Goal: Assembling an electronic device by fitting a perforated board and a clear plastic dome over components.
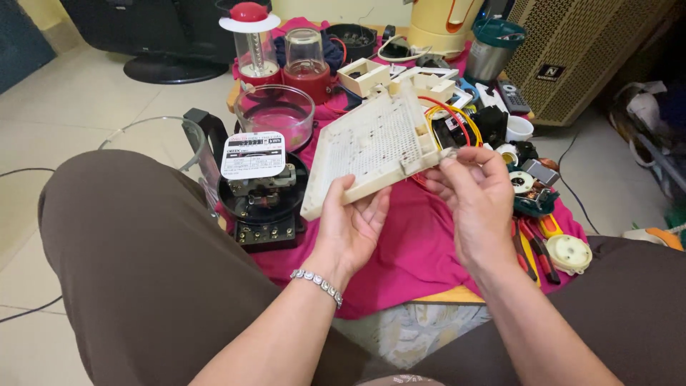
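Fingers of the left hand curl up under the lower edge of a cream perforated panel, gripping it from below, while the right hand pinches the panel's right corner between thumb and fingertips, so the panel hangs tilted above the pink cloth. Behind it on the low table stand a clear glass bowl with only a tint of the cloth showing through, and a small blender jar on a red base whose contents I cannot make out. A black electric meter sits just left of the panel.
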